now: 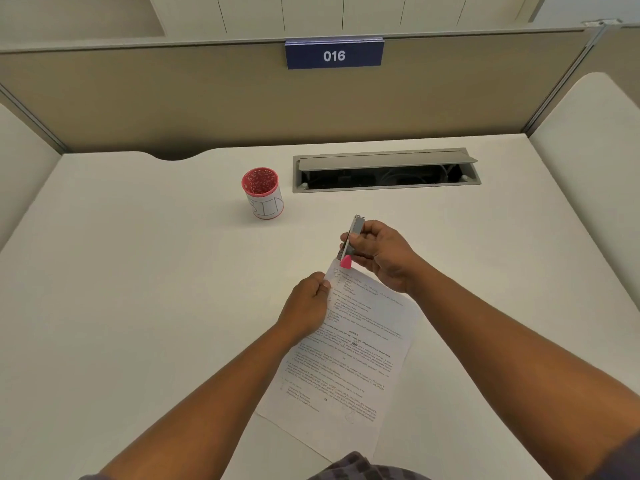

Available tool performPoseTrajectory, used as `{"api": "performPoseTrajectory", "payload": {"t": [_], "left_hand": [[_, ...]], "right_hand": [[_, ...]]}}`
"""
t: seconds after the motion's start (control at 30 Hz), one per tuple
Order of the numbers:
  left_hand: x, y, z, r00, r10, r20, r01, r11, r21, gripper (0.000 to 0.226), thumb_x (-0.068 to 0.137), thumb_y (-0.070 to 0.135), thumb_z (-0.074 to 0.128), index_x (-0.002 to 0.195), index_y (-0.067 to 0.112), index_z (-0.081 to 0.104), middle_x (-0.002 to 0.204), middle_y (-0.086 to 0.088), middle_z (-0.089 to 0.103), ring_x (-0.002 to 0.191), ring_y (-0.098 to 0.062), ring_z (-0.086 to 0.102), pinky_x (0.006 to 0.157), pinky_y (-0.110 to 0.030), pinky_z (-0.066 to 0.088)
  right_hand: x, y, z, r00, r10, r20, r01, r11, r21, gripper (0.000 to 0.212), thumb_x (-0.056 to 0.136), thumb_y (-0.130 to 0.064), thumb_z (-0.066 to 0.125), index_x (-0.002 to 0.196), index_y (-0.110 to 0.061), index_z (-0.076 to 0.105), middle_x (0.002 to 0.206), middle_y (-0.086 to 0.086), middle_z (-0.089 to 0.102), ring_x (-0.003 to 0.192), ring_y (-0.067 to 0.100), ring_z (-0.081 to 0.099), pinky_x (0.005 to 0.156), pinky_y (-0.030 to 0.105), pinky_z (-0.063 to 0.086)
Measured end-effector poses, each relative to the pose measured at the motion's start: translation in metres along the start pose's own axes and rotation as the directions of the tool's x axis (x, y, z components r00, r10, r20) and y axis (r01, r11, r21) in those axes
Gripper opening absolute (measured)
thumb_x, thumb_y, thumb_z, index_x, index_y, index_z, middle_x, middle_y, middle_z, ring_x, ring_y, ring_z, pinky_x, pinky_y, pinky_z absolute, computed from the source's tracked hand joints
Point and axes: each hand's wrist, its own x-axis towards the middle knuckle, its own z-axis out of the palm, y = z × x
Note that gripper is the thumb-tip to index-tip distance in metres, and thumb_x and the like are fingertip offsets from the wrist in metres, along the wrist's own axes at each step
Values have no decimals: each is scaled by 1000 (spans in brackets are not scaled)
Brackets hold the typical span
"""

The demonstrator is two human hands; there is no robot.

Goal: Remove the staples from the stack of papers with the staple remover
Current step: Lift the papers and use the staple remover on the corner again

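A stack of printed white papers [349, 362] lies slanted on the white desk [138, 289], its far corner raised a little. My left hand [306, 308] pinches the papers' left edge near that top corner. My right hand [377, 254] grips a grey metal staple remover with a pink tip [351, 242], held nearly upright. The pink tip touches the papers' top corner, where small staple marks show. The staple itself is too small to make out.
A red cup wrapped in white paper [262, 192] stands on the desk behind and left of the hands. An open grey cable tray [384, 169] is set into the desk at the back right. Beige partition walls [207, 98] enclose the desk.
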Motion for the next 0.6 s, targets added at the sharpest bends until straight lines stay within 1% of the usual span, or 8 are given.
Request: {"api": "performPoseTrajectory", "payload": {"t": [0.07, 0.2, 0.27, 0.37, 0.43, 0.53, 0.6], "left_hand": [[0, 1, 0, 1000, 4, -2, -4, 1000, 4, 30, 111, 32, 35, 89, 19, 50, 89, -1, 61, 77, -15, 56, 67, -31, 43], [-1, 2, -1, 1000, -5, 5, 5, 1000, 31, 29, 111, 33, 34, 92, 19, 51, 91, 2, 62, 76, -13, 59, 63, -27, 43], [-1, 1, -1, 1000, -13, 6, 12, 999, 37, 30, 112, 33, 34, 94, 17, 52, 93, 0, 64, 77, -15, 60, 63, -28, 43], [0, 1, -2, 1000, -16, 5, 16, 1000, 20, 33, 111, 34, 34, 98, 13, 55, 96, -4, 68, 83, -23, 65, 65, -31, 44], [-1, 1, -3, 1000, -20, 4, 20, 1000, 3, 33, 111, 34, 34, 98, 13, 55, 96, -5, 68, 82, -21, 64, 65, -32, 45], [-2, 0, -4, 1000, -23, 9, 24, 999, -37, 33, 111, 34, 34, 100, 12, 56, 95, 0, 67, 83, -21, 67, 66, -31, 49], [-3, 1, -5, 1000, -15, 5, 15, 999, -39, 32, 112, 33, 34, 99, 13, 55, 91, 2, 65, 79, -18, 64, 65, -29, 48]], "right_hand": [[2, 3, 0, 1000, 3, 12, -3, 1000, -15, 21, 96, -5, 62, 117, -4, 60, 112, 17, 72, 95, 24, 72, 77, 25, 61], [4, 4, 0, 1000, 18, 25, -18, 1000, -2, 29, 96, -5, 62, 125, 0, 57, 111, 16, 73, 95, 25, 72, 78, 26, 62], [5, 5, -1, 999, 23, 35, -23, 1000, 10, 32, 96, -5, 62, 127, 1, 56, 110, 14, 74, 95, 25, 73, 83, 30, 62], [6, 7, -3, 999, 18, 49, -19, 1000, 13, 34, 97, -5, 61, 129, 3, 55, 110, 13, 74, 99, 26, 72, 96, 38, 57], [6, 8, -4, 999, 19, 50, -19, 1000, 7, 34, 97, -6, 61, 129, 3, 54, 109, 11, 75, 101, 27, 72, 102, 43, 53], [6, 7, -6, 999, 12, 43, -14, 1000, 26, 28, 97, -7, 61, 124, -2, 56, 109, 9, 76, 102, 27, 73, 105, 45, 52], [7, 6, -8, 999, 9, 44, -10, 1000, 25, 25, 97, -7, 62, 121, -5, 57, 107, 9, 76, 102, 27, 73, 104, 45, 52]]}}
